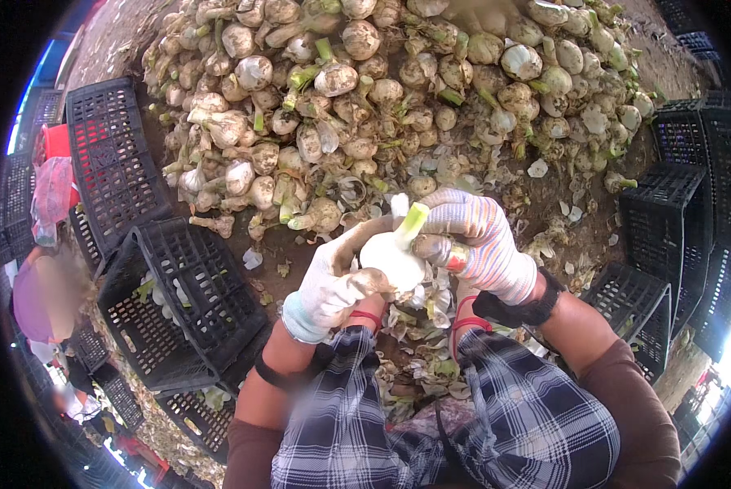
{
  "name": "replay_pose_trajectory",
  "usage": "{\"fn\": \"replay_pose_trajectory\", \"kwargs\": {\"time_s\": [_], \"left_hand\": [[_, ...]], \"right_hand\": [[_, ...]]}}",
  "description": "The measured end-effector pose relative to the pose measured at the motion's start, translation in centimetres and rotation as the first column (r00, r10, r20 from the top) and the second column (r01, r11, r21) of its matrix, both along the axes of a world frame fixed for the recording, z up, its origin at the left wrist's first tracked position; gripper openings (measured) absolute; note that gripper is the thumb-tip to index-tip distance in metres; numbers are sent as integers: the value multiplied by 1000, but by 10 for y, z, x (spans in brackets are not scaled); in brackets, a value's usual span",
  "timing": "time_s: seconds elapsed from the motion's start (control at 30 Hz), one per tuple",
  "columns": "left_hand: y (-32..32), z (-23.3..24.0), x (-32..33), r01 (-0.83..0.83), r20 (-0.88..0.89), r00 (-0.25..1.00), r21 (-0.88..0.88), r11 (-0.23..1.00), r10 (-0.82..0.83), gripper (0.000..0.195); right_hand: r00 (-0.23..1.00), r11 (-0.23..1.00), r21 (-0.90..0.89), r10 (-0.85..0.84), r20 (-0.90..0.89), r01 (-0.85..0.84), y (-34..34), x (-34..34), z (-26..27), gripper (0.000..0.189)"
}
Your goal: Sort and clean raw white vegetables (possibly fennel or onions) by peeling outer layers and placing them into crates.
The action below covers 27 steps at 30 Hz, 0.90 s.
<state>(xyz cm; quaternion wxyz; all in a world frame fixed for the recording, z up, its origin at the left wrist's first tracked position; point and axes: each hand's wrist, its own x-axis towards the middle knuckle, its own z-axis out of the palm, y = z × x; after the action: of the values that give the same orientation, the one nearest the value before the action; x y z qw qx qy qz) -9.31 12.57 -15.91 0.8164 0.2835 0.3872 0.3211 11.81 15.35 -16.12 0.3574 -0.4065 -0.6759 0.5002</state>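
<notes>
A peeled white garlic bulb [393, 260] with a short cut green stem is held between both hands above the lap. My left hand [341, 281], in a dirty white knitted glove, grips the bulb around its left side. My right hand [475, 241], in a striped glove with red tape on one finger, touches the bulb's right side by the stem; its fingertips are partly hidden, and whether they pinch anything is unclear. Beyond the hands lies a large heap of soil-stained garlic bulbs [335, 79]. Loose papery skins [426, 373] litter the ground between the legs.
Black plastic crates stand at the left [209, 299], one holding pale bulbs, with another tilted crate [111, 159] behind. More black crates [659, 208] are stacked at the right. A red bucket [56, 143] and a person in purple [35, 299] are at the far left.
</notes>
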Motion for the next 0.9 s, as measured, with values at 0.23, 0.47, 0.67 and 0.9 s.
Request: {"fn": "replay_pose_trajectory", "kwargs": {"time_s": [0.23, 0.47, 0.67, 0.9], "left_hand": [[-3, 1, 24, -138, -88, 986, 32, 990, 140, 72], [7, -1, 13, -126, -95, 987, 75, 989, 133, 68], [3, -10, 12, -178, 116, 973, -179, 968, 200, 80], [-2, -4, 10, -158, -230, 940, 362, 919, 253, 67]], "right_hand": [[934, 901, -319, -343, -102, 296, -16, -19, 0, 18], [767, 714, -695, -401, -502, -82, -25, -16, 0, 42], [596, 596, -764, -528, -605, -247, -34, -18, -6, 39], [962, 951, 229, -239, 131, 206, -3, -15, 8, 16]]}}
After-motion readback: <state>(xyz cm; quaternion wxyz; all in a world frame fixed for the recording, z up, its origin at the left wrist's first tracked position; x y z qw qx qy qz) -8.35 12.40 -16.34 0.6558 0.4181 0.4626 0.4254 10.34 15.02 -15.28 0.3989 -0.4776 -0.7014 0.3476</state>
